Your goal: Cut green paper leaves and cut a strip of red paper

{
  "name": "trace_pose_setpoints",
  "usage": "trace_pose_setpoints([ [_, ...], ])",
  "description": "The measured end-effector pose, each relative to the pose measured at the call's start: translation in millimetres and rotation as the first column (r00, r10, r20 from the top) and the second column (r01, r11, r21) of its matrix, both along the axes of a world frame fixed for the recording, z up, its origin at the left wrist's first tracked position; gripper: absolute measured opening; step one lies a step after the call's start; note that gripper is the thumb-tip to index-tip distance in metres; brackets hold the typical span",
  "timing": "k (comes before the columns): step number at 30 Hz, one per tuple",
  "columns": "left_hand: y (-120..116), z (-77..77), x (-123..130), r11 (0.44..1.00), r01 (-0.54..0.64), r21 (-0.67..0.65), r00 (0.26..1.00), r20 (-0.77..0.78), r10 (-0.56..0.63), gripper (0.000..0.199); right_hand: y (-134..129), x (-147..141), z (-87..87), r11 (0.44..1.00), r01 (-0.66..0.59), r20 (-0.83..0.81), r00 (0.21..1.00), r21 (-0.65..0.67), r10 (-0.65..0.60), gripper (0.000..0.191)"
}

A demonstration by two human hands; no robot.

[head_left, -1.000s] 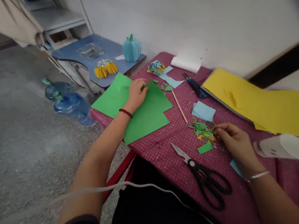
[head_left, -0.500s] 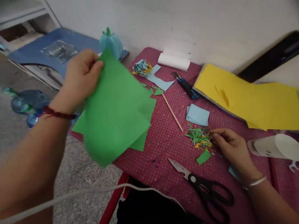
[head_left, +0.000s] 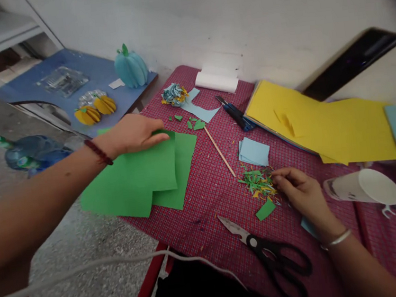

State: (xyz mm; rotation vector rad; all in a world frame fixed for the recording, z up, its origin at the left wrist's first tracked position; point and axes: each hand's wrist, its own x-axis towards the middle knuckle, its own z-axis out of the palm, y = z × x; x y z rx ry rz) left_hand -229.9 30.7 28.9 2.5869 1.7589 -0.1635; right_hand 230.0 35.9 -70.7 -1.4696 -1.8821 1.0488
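Observation:
Over the left edge of the table, my left hand [head_left: 138, 132] holds the top of a green paper sheet [head_left: 150, 166], thumb pressed to the fingers. This sheet lies over other green paper [head_left: 186, 154]. My right hand [head_left: 303, 192] is at the pile of green and yellow paper shreds [head_left: 255, 180], its fingers pinched at the pile's right side; what is between them is too small to tell. A green paper scrap [head_left: 265, 210] lies just below the pile, and light blue paper squares [head_left: 254, 152] are stacked above it. Black-handled scissors [head_left: 253, 242] lie partly open nearby.
A wooden stick [head_left: 220, 151], a blue cutter knife [head_left: 235, 112], yellow paper [head_left: 324, 127], a paper cup [head_left: 363, 187] and a blue-yellow paper ball [head_left: 174, 95] are on the checked table. Paper pumpkins [head_left: 130, 68] stand on a blue table. A white cable [head_left: 124, 258] crosses in front.
My left hand has lowered the raised green sheet onto the left side of the table. Yellow paper pumpkins have come into sight. My right hand stays at the shreds.

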Motion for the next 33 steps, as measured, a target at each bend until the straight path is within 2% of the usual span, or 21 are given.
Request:
trace_pose_setpoints([
  [2, 6.5, -8.5, 13.5, 0.994, 0.107, -0.003, 0.991, -0.082, -0.107, 0.053, -0.7, -1.6, 1.8, 1.0, -0.009, 0.005, 1.0, 0.01, 0.009, 0.02],
  [4, 9.9, -18.3, 20.7, 0.985, 0.17, -0.023, 0.98, -0.097, -0.171, 0.055, -1.0, -2.7, 2.8, 1.0, -0.026, 0.01, 1.0, 0.015, 0.026, 0.021],
  [11, 9.6, -47.0, 25.4, 0.987, 0.156, 0.028, 0.986, 0.052, -0.157, 0.05, -0.1, -3.9, 2.2, 0.999, -0.046, -0.02, 0.999, 0.021, 0.047, 0.021],
  [13, 10.9, -53.9, 27.5, 0.99, 0.113, 0.084, 0.986, 0.114, -0.123, 0.046, -0.2, -4.6, 2.8, 0.998, -0.052, -0.029, 0.998, 0.024, 0.053, 0.021],
  [15, 14.3, -60.5, 29.3, 0.989, 0.006, 0.149, 0.986, 0.161, -0.031, 0.044, -0.4, -5.2, 3.4, 0.998, -0.055, -0.023, 0.998, 0.028, 0.055, 0.021],
  [18, 22.5, -68.6, 30.4, 0.963, -0.167, 0.212, 0.973, 0.191, 0.126, 0.044, -0.4, -5.6, 3.6, 0.997, -0.057, -0.006, 0.998, 0.042, 0.058, 0.02],
  [21, 29.7, -73.4, 31.2, 0.934, -0.267, 0.24, 0.958, 0.172, 0.23, 0.043, 0.0, -5.9, 3.9, 0.997, -0.06, 0.0, 0.998, 0.056, 0.06, 0.019],
  [26, 32.1, -74.9, 33.1, 0.922, -0.297, 0.248, 0.954, 0.103, 0.28, 0.053, -0.2, -7.8, 7.5, 0.993, -0.071, 0.025, 0.997, 0.094, 0.069, 0.018],
  [33, 28.0, -74.3, 37.5, 0.899, -0.352, 0.26, 0.934, 0.151, 0.322, 0.052, 2.0, -9.5, 5.6, 0.99, -0.073, 0.038, 0.997, 0.124, 0.068, 0.018],
])
